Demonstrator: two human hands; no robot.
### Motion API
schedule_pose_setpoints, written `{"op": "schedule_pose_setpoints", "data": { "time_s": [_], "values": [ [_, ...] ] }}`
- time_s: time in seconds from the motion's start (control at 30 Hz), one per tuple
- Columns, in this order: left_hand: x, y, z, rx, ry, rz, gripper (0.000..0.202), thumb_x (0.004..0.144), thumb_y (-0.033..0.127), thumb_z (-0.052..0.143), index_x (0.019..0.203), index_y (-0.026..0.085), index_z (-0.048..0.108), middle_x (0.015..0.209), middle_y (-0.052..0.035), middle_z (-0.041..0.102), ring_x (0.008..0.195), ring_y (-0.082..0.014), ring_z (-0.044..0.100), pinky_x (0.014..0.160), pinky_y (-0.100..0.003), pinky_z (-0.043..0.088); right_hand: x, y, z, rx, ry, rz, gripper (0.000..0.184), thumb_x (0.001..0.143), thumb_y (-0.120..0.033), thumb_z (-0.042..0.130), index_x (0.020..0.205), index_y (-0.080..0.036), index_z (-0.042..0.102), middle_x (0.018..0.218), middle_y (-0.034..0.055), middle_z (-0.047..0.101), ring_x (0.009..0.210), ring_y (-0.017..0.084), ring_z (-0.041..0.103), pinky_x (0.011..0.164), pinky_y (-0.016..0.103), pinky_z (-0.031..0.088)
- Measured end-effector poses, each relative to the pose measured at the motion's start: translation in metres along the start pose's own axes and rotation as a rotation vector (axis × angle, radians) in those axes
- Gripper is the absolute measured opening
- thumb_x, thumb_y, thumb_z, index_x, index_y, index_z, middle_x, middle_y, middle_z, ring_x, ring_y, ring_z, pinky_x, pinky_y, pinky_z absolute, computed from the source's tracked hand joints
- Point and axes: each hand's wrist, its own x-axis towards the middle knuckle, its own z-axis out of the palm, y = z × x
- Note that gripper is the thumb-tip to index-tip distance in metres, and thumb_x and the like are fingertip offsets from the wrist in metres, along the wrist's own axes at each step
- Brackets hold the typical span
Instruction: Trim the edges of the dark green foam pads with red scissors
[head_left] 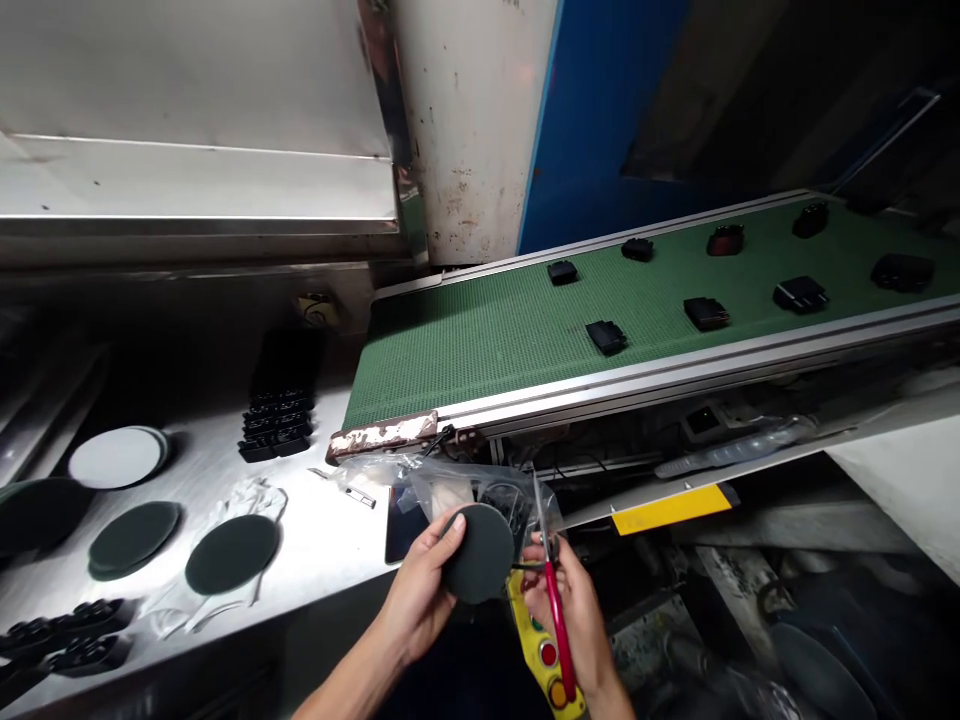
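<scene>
My left hand (pixel 424 580) is closed on a thin, dark grey round disc (pixel 480 555), thumb on its face and fingers behind. Close to the disc's right edge, my right hand (pixel 566 610) is wrapped round a red-handled tool (pixel 556 625). The tool's narrow metal end points up; its exact kind is unclear from this angle. Something thin and black shows by the right fingertips, too small to name. A clear plastic bag (pixel 442 480) hangs behind both hands at the bench edge. Below my right hand is a yellow control box (pixel 531 640) with coloured buttons.
Black molded parts (pixel 606 337) lie spaced along a green conveyor belt (pixel 465 340). On the metal bench (pixel 330 540) are dark discs (pixel 232 553), a pale-faced disc (pixel 118 457), a white glove (pixel 251 497), a utility knife (pixel 352 492) and rows of black parts (pixel 276 425).
</scene>
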Motion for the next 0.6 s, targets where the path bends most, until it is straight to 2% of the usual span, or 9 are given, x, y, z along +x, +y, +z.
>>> {"op": "schedule_pose_setpoints", "data": {
  "time_s": [0.07,0.13,0.2,0.27,0.37,0.53,0.6],
  "values": [
    [0.0,-0.001,-0.002,-0.045,-0.018,-0.017,0.033,0.08,0.025,0.07,0.111,0.02,0.058,0.097,-0.0067,0.071,0.084,-0.02,0.069,0.071,-0.027,0.057,0.005,-0.002,0.004,0.017,-0.022,-0.02,0.072,0.067,-0.057,0.074,0.127,-0.025,0.048,0.12,0.0108,0.062,0.105,0.028,0.061,0.092,0.041,0.05],
    [0.0,-0.002,-0.003,-0.056,-0.052,-0.06,0.032,0.079,0.024,0.071,0.109,0.018,0.059,0.096,-0.0078,0.071,0.084,-0.0209,0.069,0.073,-0.028,0.057,0.009,-0.007,0.009,0.068,-0.103,-0.037,0.063,0.071,-0.059,0.069,0.122,-0.026,0.052,0.115,0.0094,0.064,0.105,0.028,0.062,0.091,0.04,0.05],
    [0.002,-0.003,-0.003,-0.037,-0.079,-0.084,0.031,0.077,0.023,0.072,0.105,0.015,0.061,0.098,-0.0099,0.07,0.084,-0.0218,0.069,0.075,-0.029,0.056,0.014,-0.01,0.014,0.178,-0.152,-0.045,0.053,0.078,-0.063,0.059,0.116,-0.026,0.054,0.107,0.0078,0.067,0.098,0.026,0.064,0.086,0.039,0.051],
    [0.007,-0.004,-0.001,-0.02,-0.105,-0.076,0.03,0.075,0.023,0.073,0.101,0.015,0.061,0.11,-0.0104,0.068,0.087,-0.0212,0.068,0.079,-0.03,0.055,0.02,-0.009,0.019,0.286,-0.105,-0.043,0.05,0.083,-0.065,0.05,0.113,-0.026,0.052,0.101,0.0066,0.068,0.09,0.024,0.066,0.079,0.038,0.052],
    [0.016,-0.006,0.002,0.052,-0.138,-0.078,0.029,0.075,0.026,0.073,0.1,0.017,0.06,0.118,-0.0088,0.064,0.087,-0.0188,0.066,0.079,-0.03,0.053,0.026,-0.004,0.023,0.341,0.022,-0.065,0.048,0.083,-0.062,0.052,0.112,-0.024,0.049,0.101,0.0065,0.067,0.09,0.022,0.065,0.079,0.036,0.052],
    [0.025,-0.013,0.002,0.246,-0.2,-0.067,0.025,0.079,0.037,0.069,0.093,0.02,0.056,0.099,-0.0052,0.066,0.084,-0.0181,0.063,0.072,-0.027,0.048,0.03,-0.005,0.018,0.43,0.031,-0.083,0.047,0.087,-0.061,0.045,0.117,-0.025,0.041,0.107,0.0091,0.065,0.093,0.024,0.065,0.072,0.034,0.053],
    [0.028,-0.016,0.001,0.288,-0.263,-0.061,0.028,0.079,0.04,0.068,0.092,0.02,0.055,0.091,-0.0048,0.065,0.08,-0.0177,0.062,0.071,-0.027,0.046,0.03,-0.01,0.015,0.345,0.037,-0.142,0.047,0.088,-0.06,0.043,0.119,-0.024,0.041,0.108,0.0098,0.065,0.092,0.024,0.066,0.075,0.036,0.053]
  ]
}}
